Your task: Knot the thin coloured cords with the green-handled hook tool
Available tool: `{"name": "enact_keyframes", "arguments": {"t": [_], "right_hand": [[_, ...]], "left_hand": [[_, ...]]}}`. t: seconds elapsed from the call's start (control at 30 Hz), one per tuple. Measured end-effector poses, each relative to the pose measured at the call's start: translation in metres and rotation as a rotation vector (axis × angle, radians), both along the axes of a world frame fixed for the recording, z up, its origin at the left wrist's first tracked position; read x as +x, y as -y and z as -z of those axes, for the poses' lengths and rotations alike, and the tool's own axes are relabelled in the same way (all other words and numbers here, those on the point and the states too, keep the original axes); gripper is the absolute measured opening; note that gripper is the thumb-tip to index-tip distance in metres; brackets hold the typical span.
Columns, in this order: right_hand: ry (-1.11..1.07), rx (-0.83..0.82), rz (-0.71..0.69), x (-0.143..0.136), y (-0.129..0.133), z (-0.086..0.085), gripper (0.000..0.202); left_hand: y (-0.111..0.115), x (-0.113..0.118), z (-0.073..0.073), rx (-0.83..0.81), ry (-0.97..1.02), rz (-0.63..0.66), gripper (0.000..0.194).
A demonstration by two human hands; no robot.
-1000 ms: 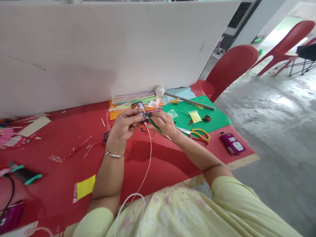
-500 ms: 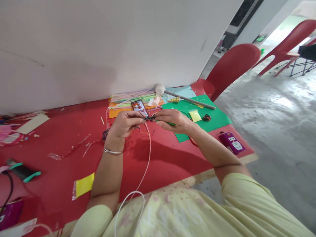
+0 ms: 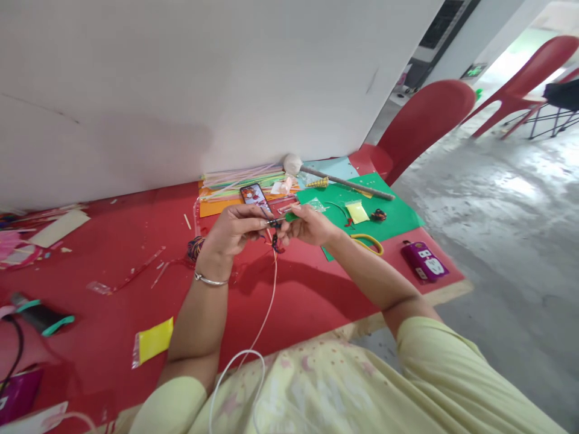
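My left hand (image 3: 239, 229) pinches a small piece of dark multicoloured yarn (image 3: 275, 241) between thumb and fingers. Closed round a green-handled crochet hook (image 3: 292, 216) is my right hand (image 3: 312, 225); the hook's metal shaft points left, to the yarn at my left fingertips. Loose dark and reddish ends dangle below the fingers. Fingers partly cover the work, so the stitches cannot be made out. A ball of dark multicoloured yarn (image 3: 195, 248) lies beside my left wrist. Behind my hands a phone (image 3: 254, 196) shows a picture on its screen.
A white cable (image 3: 274, 283) runs from the phone towards my body. Yellow-handled scissors (image 3: 371, 242) lie by my right forearm. Around are a green sheet (image 3: 398, 208), a yellow packet (image 3: 357, 211), a purple power bank (image 3: 424, 261) and a grey stick with a white ball (image 3: 293, 164).
My right hand has shifted slightly left and turned, so the hook's green handle and metal shaft now show. Yarn ends now hang below my fingers. The scissors' yellow handle is more visible.
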State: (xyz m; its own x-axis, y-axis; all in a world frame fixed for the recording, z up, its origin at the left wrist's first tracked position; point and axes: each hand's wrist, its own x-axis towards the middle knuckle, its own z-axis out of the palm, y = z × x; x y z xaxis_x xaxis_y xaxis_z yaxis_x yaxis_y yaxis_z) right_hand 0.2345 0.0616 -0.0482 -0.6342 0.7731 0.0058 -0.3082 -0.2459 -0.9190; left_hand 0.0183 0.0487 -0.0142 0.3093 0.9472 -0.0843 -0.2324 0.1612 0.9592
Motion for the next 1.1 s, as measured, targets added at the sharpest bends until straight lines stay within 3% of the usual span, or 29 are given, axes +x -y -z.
{"name": "enact_keyframes", "arguments": {"t": [0.13, 0.23, 0.33, 0.6, 0.87, 0.93, 1.03, 1.1], "right_hand": [[-0.036, -0.102, -0.013, -0.023, -0.001, 0.009, 0.068], [-0.058, -0.047, 0.121, -0.034, 0.001, 0.002, 0.068], [-0.068, 0.036, 0.208, -0.040, 0.005, -0.003, 0.068], [-0.022, 0.116, 0.369, -0.044, 0.010, 0.007, 0.068], [0.205, 0.437, 0.638, -0.052, 0.022, -0.004, 0.058], [0.238, 0.524, 0.667, -0.051, 0.022, -0.005, 0.060], [0.275, 0.632, 0.673, -0.048, 0.021, -0.004, 0.062], [0.297, 0.671, 0.661, -0.045, 0.018, -0.002, 0.061]], "left_hand": [[0.002, 0.007, -0.003, 0.041, 0.069, -0.095, 0.021], [0.002, 0.008, -0.006, 0.052, 0.120, -0.180, 0.025], [0.001, 0.006, -0.008, 0.035, 0.161, -0.164, 0.031], [0.001, 0.009, -0.003, 0.109, 0.119, -0.233, 0.030], [0.002, 0.034, 0.010, 0.359, -0.039, -0.626, 0.027], [0.000, 0.033, 0.010, 0.271, 0.027, -0.579, 0.029], [-0.005, 0.027, 0.009, 0.087, 0.171, -0.407, 0.028], [-0.007, 0.023, 0.009, 0.059, 0.205, -0.367, 0.028]]}}
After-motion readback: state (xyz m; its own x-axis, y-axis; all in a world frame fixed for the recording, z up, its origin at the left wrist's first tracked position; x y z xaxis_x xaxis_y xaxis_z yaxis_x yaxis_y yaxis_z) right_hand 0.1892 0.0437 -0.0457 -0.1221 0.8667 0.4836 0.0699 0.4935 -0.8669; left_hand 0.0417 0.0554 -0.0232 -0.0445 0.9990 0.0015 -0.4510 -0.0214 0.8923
